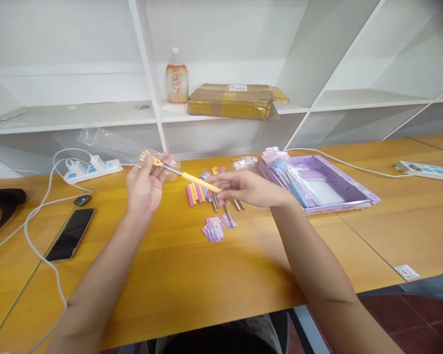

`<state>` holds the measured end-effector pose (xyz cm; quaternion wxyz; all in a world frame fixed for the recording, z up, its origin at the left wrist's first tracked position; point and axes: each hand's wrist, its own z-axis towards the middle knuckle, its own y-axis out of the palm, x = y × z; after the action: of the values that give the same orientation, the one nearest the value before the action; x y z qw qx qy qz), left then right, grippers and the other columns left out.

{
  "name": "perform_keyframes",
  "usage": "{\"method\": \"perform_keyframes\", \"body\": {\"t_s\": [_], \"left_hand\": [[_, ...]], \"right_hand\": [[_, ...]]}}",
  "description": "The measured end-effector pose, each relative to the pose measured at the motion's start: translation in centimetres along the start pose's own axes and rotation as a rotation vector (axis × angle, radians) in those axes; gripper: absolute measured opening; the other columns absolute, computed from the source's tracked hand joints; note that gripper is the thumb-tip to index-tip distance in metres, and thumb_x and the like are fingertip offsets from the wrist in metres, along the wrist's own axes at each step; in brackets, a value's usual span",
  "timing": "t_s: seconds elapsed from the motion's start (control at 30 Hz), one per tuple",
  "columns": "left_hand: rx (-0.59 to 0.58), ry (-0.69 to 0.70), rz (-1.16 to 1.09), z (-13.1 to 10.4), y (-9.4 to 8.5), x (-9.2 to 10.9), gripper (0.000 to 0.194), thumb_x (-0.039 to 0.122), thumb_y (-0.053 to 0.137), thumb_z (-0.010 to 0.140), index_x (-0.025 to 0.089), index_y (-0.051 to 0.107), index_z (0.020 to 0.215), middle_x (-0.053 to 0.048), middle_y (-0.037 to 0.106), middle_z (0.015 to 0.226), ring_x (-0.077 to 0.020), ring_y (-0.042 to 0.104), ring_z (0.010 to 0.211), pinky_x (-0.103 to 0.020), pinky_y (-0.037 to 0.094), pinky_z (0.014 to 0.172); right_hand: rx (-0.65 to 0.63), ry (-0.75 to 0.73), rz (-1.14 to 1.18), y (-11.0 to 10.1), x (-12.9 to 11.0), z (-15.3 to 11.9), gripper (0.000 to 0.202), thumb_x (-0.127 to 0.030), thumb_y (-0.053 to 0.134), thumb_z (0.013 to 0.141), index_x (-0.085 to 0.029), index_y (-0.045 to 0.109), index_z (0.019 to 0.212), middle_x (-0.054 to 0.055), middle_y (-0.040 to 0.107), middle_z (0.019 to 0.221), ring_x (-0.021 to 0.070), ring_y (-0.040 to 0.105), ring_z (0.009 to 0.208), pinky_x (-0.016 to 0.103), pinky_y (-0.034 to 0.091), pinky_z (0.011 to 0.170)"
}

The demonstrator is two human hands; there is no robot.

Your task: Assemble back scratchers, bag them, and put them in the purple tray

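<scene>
A yellow back scratcher (200,182) with a small hand-shaped head and a metal shaft slants between my hands above the table. My left hand (146,184) pinches it near its head and also has a clear plastic bag (110,143) against its fingers. The fingers of my right hand (243,188) are closed on the end of the yellow handle. Beneath lie pink and yellow handles (195,193), metal rods (229,216), several coloured scratcher heads (214,170) and a small pile of printed cards (214,229).
On the right, a purple box (354,196) holds bagged blue scratchers (293,184). A phone (72,234), mouse (82,200), cables and power strip (92,170) lie left. On the shelf behind are a bottle (177,78) and a taped carton (231,101).
</scene>
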<state>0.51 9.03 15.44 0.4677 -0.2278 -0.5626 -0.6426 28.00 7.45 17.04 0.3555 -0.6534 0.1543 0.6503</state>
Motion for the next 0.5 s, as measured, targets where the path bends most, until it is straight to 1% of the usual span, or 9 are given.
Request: {"method": "perform_keyframes", "body": {"t_s": [0.13, 0.17, 0.23, 0.3, 0.37, 0.43, 0.5], "left_hand": [[-0.098, -0.079, 0.008, -1.6, 1.0, -1.0, 0.025, 0.042, 0.079, 0.094, 0.018, 0.069, 0.094, -0.010, 0.081, 0.110, -0.0252, 0.079, 0.107, -0.044, 0.064, 0.101], [-0.118, -0.099, 0.013, -2.0, 1.2, -1.3, 0.026, 0.042, 0.079, 0.094, 0.018, 0.069, 0.095, -0.010, 0.081, 0.110, -0.0251, 0.080, 0.107, -0.044, 0.064, 0.101], [-0.148, -0.148, 0.018, -2.9, 1.8, -1.8, 0.028, 0.043, 0.079, 0.094, 0.017, 0.069, 0.098, -0.011, 0.081, 0.109, -0.0251, 0.080, 0.106, -0.043, 0.064, 0.100], [-0.172, -0.200, 0.015, -3.7, 2.3, -2.2, 0.029, 0.043, 0.080, 0.093, 0.017, 0.069, 0.099, -0.012, 0.081, 0.109, -0.0253, 0.080, 0.104, -0.041, 0.065, 0.094], [-0.212, -0.242, 0.015, -4.4, 2.6, -2.7, 0.032, 0.044, 0.082, 0.090, 0.017, 0.068, 0.099, -0.012, 0.081, 0.108, -0.0255, 0.080, 0.101, -0.037, 0.066, 0.084], [-0.258, -0.269, 0.021, -4.9, 2.8, -3.2, 0.035, 0.045, 0.084, 0.089, 0.017, 0.067, 0.100, -0.012, 0.080, 0.106, -0.0247, 0.080, 0.095, -0.034, 0.064, 0.074], [-0.292, -0.285, 0.038, -5.1, 2.8, -3.7, 0.038, 0.046, 0.085, 0.087, 0.017, 0.067, 0.103, -0.011, 0.080, 0.105, -0.0225, 0.078, 0.086, -0.031, 0.061, 0.065]], "right_hand": [[0.141, 0.014, 0.008, 0.7, 0.8, 1.0, 0.038, -0.037, 0.080, 0.090, -0.019, 0.070, 0.123, 0.002, 0.077, 0.089, 0.0122, 0.069, 0.064, 0.027, 0.056, 0.057], [0.186, -0.002, -0.007, 1.0, 1.0, 1.3, 0.038, -0.039, 0.082, 0.088, -0.019, 0.070, 0.118, 0.001, 0.077, 0.086, 0.0122, 0.068, 0.062, 0.027, 0.054, 0.056], [0.279, -0.065, -0.073, 1.6, 1.2, 1.8, 0.039, -0.044, 0.086, 0.085, -0.019, 0.068, 0.110, 0.001, 0.075, 0.083, 0.0135, 0.068, 0.065, 0.028, 0.054, 0.060], [0.364, -0.137, -0.165, 2.1, 1.5, 2.2, 0.041, -0.049, 0.088, 0.083, -0.021, 0.066, 0.103, 0.000, 0.074, 0.082, 0.0155, 0.068, 0.070, 0.030, 0.054, 0.065], [0.452, -0.175, -0.276, 2.7, 1.8, 2.5, 0.042, -0.053, 0.087, 0.084, -0.022, 0.062, 0.097, 0.001, 0.073, 0.083, 0.0170, 0.067, 0.072, 0.030, 0.051, 0.066], [0.536, -0.178, -0.412, 3.2, 2.2, 2.9, 0.043, -0.055, 0.086, 0.085, -0.022, 0.060, 0.096, 0.002, 0.072, 0.086, 0.0172, 0.065, 0.071, 0.030, 0.048, 0.066], [0.608, -0.168, -0.561, 3.5, 2.5, 3.1, 0.044, -0.053, 0.087, 0.085, -0.022, 0.060, 0.099, 0.003, 0.072, 0.092, 0.0177, 0.064, 0.074, 0.030, 0.045, 0.068]]}}
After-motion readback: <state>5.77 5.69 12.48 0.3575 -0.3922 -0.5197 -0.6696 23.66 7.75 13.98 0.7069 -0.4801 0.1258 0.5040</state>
